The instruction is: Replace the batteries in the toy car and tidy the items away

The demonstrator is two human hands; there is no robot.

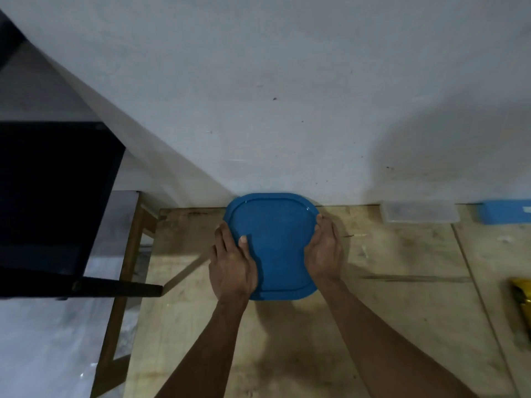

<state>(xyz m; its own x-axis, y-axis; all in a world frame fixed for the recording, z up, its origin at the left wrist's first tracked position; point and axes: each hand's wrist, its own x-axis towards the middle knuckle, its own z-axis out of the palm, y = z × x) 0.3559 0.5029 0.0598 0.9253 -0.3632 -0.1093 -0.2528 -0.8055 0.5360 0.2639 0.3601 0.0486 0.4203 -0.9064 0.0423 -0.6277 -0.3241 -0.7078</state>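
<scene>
A blue lid (273,245) fills the middle of the view and hides whatever lies under it, so no container body, toy car or batteries can be made out. The lid is a rounded square with a raised inner rim, lying flat with its top face up; its slightly longer axis appears to run from the person toward the white wall (287,96), and its far edge sits at the back of the wooden bench (402,311), touching or just short of the wall. The left hand (232,265) grips the lid's left edge, thumb lying on the top face and fingers curled down over the side, their tips out of sight. The right hand (326,251) holds the right edge in the same way, fingers wrapped over the rim and partly hidden. Both grips are therefore closed on the lid rather than released. Farther right along the wall stands a clear plastic box (419,212), its contents too dim to read, and beyond it a blue box (505,211) cut off by the frame edge. A gold-coloured packet (521,294) is also cut off at the right edge. At left a dark chair (51,196) stands beside the bench, mostly in shadow.
</scene>
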